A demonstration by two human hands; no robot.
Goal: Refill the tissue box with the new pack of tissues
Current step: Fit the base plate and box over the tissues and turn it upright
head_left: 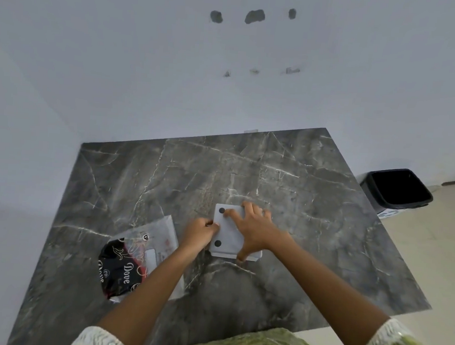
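A light grey tissue box (229,237) lies upside down on the dark marble table (299,204), its flat underside with two visible black round feet facing up. My right hand (254,228) lies spread over the box, fingers pressing on its far part and thumb at its near edge. My left hand (200,232) is closed at the box's left edge, fingertips pinching the side. A tissue pack wrapper (137,257), clear plastic with a black and red printed part, lies to the left under my left forearm. Whether it still holds tissues cannot be told.
A black waste bin (397,191) stands on the pale floor past the table's right side. A plain white wall with several dark patches rises behind the table. My green patterned clothing shows at the bottom edge.
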